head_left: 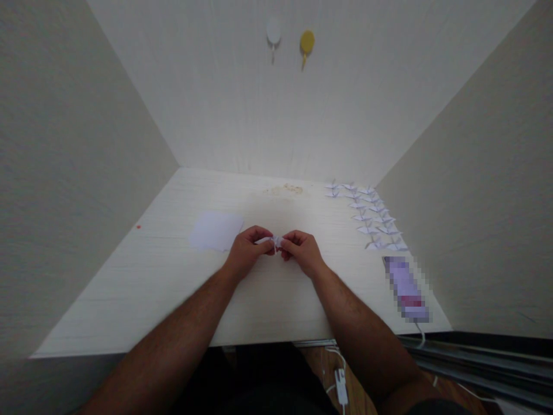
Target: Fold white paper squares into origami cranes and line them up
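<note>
Between my two hands, above the middle of the white table, is a small folded white paper point(276, 241). My left hand point(249, 246) pinches its left side between thumb and fingers. On the other side, the thumb and fingers of my right hand point(301, 248) are closed on it too. The fingers cover much of the paper, so its exact shape is hard to make out. White paper sheets point(216, 229) lie flat on the table just left of my left hand. Several folded white paper cranes point(367, 229) stand in rows at the back right.
A phone-like device point(406, 288), blurred out, lies at the table's right edge with a white cable point(421, 334). Walls enclose the table point(129, 300) left, right and behind. A white hook point(273, 31) and a yellow hook point(307, 42) are on the back wall. A power strip point(341, 386) lies below.
</note>
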`<state>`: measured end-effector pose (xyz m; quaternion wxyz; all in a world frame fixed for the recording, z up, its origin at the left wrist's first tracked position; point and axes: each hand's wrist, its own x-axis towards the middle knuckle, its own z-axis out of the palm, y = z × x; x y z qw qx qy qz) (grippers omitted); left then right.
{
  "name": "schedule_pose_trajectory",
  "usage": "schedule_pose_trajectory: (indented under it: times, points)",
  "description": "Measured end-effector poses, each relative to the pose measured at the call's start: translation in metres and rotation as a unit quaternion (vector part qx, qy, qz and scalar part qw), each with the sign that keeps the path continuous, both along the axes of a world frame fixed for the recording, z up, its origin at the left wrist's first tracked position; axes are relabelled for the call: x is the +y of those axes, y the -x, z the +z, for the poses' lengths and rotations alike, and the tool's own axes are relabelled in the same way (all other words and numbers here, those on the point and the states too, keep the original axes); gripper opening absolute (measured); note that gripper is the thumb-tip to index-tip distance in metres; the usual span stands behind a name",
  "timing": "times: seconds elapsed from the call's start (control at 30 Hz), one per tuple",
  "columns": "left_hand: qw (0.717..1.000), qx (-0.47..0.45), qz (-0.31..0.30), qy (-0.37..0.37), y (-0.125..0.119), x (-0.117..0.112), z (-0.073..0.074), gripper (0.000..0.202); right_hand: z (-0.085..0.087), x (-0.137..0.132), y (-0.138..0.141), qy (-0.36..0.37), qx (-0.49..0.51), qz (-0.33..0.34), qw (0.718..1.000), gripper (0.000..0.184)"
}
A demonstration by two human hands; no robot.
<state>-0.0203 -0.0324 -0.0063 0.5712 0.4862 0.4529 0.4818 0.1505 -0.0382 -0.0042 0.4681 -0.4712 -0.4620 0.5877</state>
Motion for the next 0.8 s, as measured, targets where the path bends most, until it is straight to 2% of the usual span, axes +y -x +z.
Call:
schedule_pose_trajectory:
  times: [0.17, 0.43, 0.8]
  points:
    - [0.998, -0.056, -0.005, 0.012, 0.0010, 0.0011, -0.0029, 0.029, 0.0019, -0.0002, 0.0008, 0.017, 0.022, -0.011, 1.000, 0.024]
    - [0.990, -0.129, -0.030, 0.053, 0.0001, 0.0008, 0.0029, 0.031, -0.0031, 0.0023, -0.0025, 0.014, 0.062, 0.000, 0.998, 0.024]
    - [0.966, -0.206, -0.092, 0.129, 0.0054, 0.0002, 0.0066, 0.030, 0.0024, 0.0020, -0.0069, 0.083, 0.175, 0.010, 0.981, 0.036]
